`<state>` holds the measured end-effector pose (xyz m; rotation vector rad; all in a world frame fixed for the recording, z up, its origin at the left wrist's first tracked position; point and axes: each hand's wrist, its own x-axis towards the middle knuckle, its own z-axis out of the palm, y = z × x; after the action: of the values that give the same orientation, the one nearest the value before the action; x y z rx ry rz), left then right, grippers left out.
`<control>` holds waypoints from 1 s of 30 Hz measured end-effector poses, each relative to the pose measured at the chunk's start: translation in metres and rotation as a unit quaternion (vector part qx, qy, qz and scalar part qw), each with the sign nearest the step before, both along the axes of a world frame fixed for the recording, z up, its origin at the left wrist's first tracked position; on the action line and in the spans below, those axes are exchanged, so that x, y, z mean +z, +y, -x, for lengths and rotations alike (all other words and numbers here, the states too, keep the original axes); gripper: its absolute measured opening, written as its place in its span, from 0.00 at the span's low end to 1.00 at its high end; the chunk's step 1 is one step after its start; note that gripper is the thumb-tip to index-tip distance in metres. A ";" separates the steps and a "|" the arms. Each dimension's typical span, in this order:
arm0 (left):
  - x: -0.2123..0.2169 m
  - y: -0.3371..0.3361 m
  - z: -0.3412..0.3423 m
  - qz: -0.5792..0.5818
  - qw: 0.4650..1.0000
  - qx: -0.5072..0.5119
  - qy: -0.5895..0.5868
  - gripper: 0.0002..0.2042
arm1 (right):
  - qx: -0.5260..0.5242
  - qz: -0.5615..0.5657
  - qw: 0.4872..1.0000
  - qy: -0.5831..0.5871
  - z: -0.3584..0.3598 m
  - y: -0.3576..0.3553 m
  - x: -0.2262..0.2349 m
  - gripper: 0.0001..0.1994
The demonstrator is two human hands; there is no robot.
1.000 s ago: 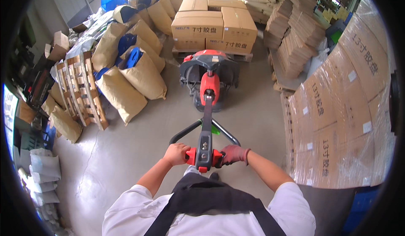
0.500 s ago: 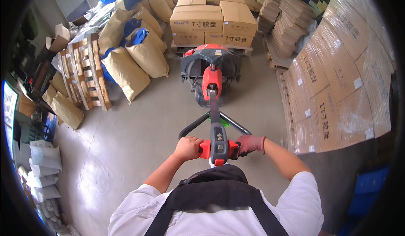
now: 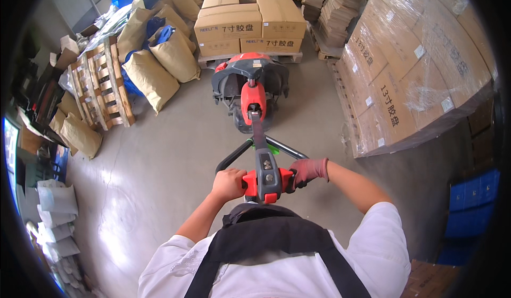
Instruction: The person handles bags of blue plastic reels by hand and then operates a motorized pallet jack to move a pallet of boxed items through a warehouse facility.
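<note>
I see a person in a black apron (image 3: 266,239) with both hands out in front. The bare left hand (image 3: 230,185) curls around one red end of the handle (image 3: 264,165), and the gloved right hand (image 3: 310,172) curls around the other. The hands are apart, one on each side, maybe so the push or pull comes out even. A bent black bar (image 3: 234,156) sits just past them.

The handle goes up to a red and black pallet truck (image 3: 252,98), straight ahead of the person. On the right, clear wrap hugs a tall stack of cartons (image 3: 391,109), I guess so none slide off. On the left, a wooden pallet (image 3: 101,87) is tipped up on its side, perhaps to save floor room. Paper sacks (image 3: 153,80) crowd close together, maybe to help each other stand.

Past the truck, brown boxes (image 3: 229,26) sit on a low wooden base (image 3: 291,59). The truck is right up by it, but I can't see its forks. Flat cardboard (image 3: 335,13) is piled farther back.
</note>
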<state>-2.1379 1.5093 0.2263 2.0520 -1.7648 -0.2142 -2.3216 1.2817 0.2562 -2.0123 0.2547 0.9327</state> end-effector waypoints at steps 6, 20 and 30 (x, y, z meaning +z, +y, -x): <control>-0.001 0.075 0.076 0.005 1.000 -0.003 0.006 0.06 | 0.003 0.035 0.999 0.016 0.073 0.074 0.001 0.19; -0.015 0.235 0.193 0.010 0.999 -0.040 -0.003 0.05 | -0.027 -0.005 1.000 0.013 0.201 0.244 0.002 0.16; -0.030 0.297 0.278 0.001 0.999 -0.050 -0.011 0.08 | -0.133 -0.155 0.978 0.044 0.296 0.312 -0.061 0.10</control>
<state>-2.4155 1.8064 0.1964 1.9741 -1.8816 -0.2195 -2.6174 1.5933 0.1952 -1.6087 0.3931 0.8342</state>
